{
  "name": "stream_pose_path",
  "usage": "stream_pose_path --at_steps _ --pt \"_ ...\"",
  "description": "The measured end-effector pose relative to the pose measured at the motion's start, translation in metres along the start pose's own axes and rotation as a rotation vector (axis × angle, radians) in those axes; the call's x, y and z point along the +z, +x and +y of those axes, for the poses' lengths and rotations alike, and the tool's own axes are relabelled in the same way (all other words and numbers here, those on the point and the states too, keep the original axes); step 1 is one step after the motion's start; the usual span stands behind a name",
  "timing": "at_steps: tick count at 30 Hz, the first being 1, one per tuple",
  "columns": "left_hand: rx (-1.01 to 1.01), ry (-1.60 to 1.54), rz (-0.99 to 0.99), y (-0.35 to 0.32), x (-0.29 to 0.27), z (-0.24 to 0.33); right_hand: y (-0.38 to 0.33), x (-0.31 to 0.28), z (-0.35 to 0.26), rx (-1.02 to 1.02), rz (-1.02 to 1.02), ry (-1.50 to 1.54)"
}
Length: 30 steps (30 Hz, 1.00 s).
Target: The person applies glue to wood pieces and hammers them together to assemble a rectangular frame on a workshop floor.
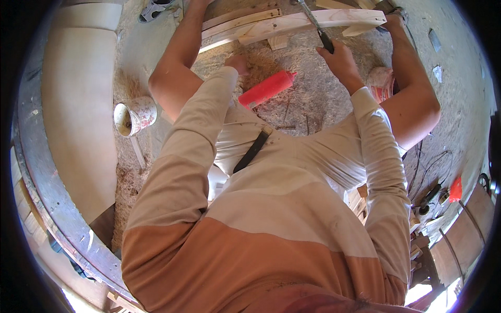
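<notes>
2 hands: right hand [339,60] fingers grip a dark-handled tool [319,28], left hand [237,63] state unclear beside a red bottle [267,88].

A wooden frame [292,23] is laid across the far side of the shavings-strewn surface [313,104]. A bottle [266,88] is set before it, between the left hand [237,63] and right hand [339,58]. A cup [134,116] is placed far left; cables [433,172] are trailed right.
</notes>
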<state>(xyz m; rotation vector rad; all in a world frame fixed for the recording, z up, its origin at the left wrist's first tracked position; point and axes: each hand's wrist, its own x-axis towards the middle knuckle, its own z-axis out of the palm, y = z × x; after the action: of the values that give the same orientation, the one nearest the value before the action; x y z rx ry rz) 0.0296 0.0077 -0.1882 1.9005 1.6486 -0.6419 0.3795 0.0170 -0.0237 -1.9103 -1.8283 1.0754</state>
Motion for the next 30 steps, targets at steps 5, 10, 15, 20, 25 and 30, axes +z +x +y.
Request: stream_pose_path --at_steps 5,10,15,20,25,30 --pt "0.028 -0.058 0.204 0.008 0.031 -0.029 0.002 0.006 -0.006 -0.064 0.000 0.002" --pt "0.071 0.027 0.063 0.000 0.001 0.011 0.001 0.002 0.008 -0.025 0.049 -0.016" --pt "0.043 -0.051 0.200 0.017 0.043 -0.027 0.005 0.008 -0.006 -0.010 -0.017 -0.011" --pt "-0.003 -0.217 -0.090 -0.017 -0.005 -0.003 0.002 0.011 0.001 -0.069 0.055 -0.065" --pt "0.099 -0.307 -0.130 -0.025 -0.025 -0.003 0.005 0.008 0.002 -0.024 0.015 -0.012" --pt "0.002 -0.337 -0.098 -0.007 0.015 -0.021 0.003 0.010 -0.006 -0.062 0.043 0.039"
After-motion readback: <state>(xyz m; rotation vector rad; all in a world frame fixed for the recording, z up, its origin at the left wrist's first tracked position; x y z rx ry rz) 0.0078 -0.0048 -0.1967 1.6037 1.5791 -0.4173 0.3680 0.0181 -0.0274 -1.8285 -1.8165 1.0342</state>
